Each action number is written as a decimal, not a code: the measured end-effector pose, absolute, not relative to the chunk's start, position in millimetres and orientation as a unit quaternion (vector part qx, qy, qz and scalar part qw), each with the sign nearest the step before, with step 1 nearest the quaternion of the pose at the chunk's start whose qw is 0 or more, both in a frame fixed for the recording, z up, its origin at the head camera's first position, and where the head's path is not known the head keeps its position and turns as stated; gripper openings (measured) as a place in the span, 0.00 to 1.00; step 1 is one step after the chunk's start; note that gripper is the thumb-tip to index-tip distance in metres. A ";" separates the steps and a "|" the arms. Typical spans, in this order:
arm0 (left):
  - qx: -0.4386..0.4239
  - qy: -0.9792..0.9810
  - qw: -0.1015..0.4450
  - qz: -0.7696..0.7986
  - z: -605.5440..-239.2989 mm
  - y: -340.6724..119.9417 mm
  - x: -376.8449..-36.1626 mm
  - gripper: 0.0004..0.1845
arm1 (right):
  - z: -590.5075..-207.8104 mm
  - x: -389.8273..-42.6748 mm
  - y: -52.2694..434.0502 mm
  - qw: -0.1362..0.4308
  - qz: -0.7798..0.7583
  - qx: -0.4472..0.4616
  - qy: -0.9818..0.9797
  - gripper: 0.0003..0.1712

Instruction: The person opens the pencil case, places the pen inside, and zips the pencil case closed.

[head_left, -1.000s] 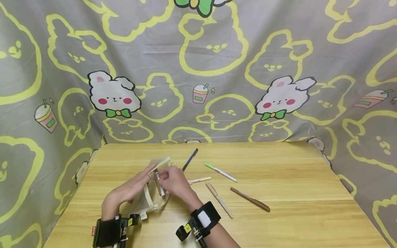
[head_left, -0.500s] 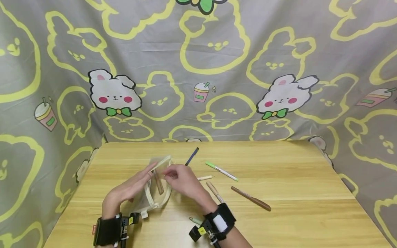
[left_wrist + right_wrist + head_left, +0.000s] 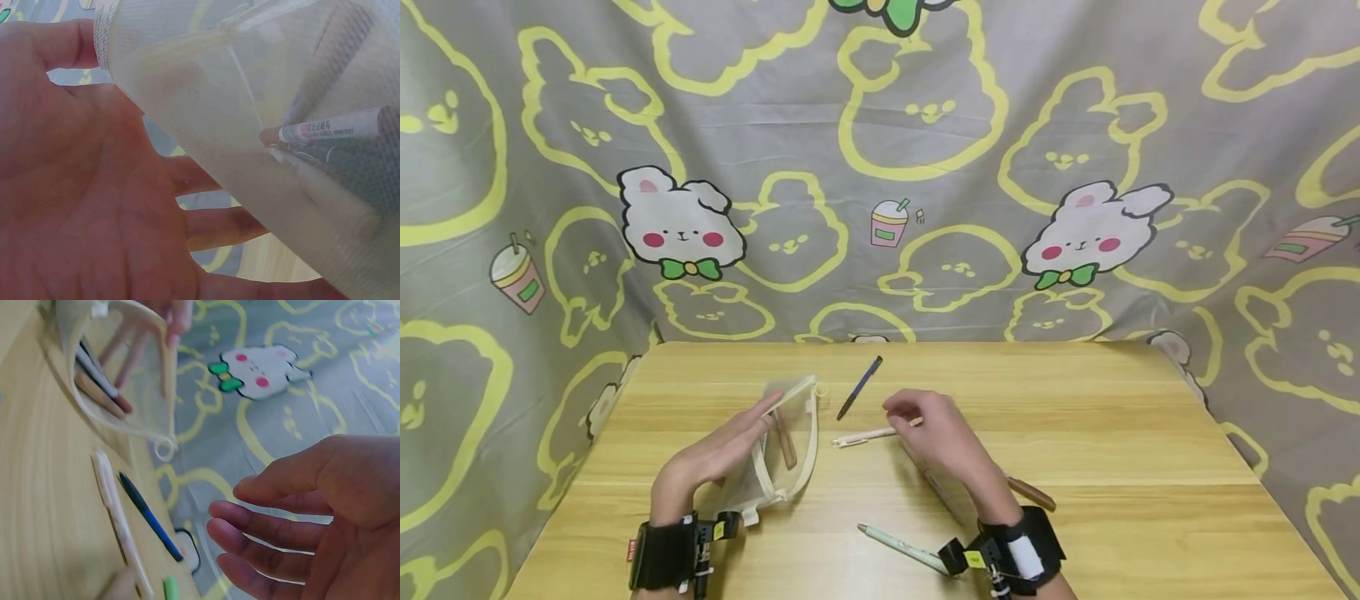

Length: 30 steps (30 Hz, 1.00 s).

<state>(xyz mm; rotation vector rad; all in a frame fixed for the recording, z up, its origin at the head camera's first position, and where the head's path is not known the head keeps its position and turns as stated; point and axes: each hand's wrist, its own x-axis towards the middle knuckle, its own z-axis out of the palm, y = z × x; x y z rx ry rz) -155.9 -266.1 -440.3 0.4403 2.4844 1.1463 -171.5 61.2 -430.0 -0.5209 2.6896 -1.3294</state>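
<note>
A see-through mesh pencil pouch (image 3: pixel 813 421) with a cream zip edge stands gaping on the table's left side. My left hand (image 3: pixel 715 454) pinches its rim, the thumb at the edge and the fingers spread along the mesh in the left wrist view. Inside lie several pens, among them a white marker (image 3: pixel 331 128) with a brown end. My right hand (image 3: pixel 951 437), holding nothing, hovers with loosely bent fingers over a cream pen (image 3: pixel 865 436). Beyond the cream pen lies a blue pen (image 3: pixel 860 387).
A pale green pen (image 3: pixel 902 547) lies near the front, partly behind the right wrist camera. The right arm partly covers a beige pen (image 3: pixel 943 492) and a brown pen (image 3: pixel 1033 493). A patterned grey curtain (image 3: pixel 820 125) encloses the table.
My right hand has let go of the white marker inside the pouch and moved out to the right. The pale green pen has come into sight. My left hand stays at the pouch.
</note>
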 end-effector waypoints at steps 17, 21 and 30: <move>0.163 0.881 0.183 0.404 -440.8 -266.1 -157.1 0.31 | -424.4 -165.6 123.2 0.041 -0.381 -0.180 0.906 0.11; 0.160 0.882 0.183 0.403 -441.4 -266.0 -156.8 0.31 | -422.7 -162.6 137.4 0.061 -0.352 -0.179 0.917 0.10; 0.160 0.881 0.184 0.405 -441.3 -266.9 -156.8 0.32 | -429.0 -162.9 155.3 0.109 -0.280 -0.144 0.943 0.13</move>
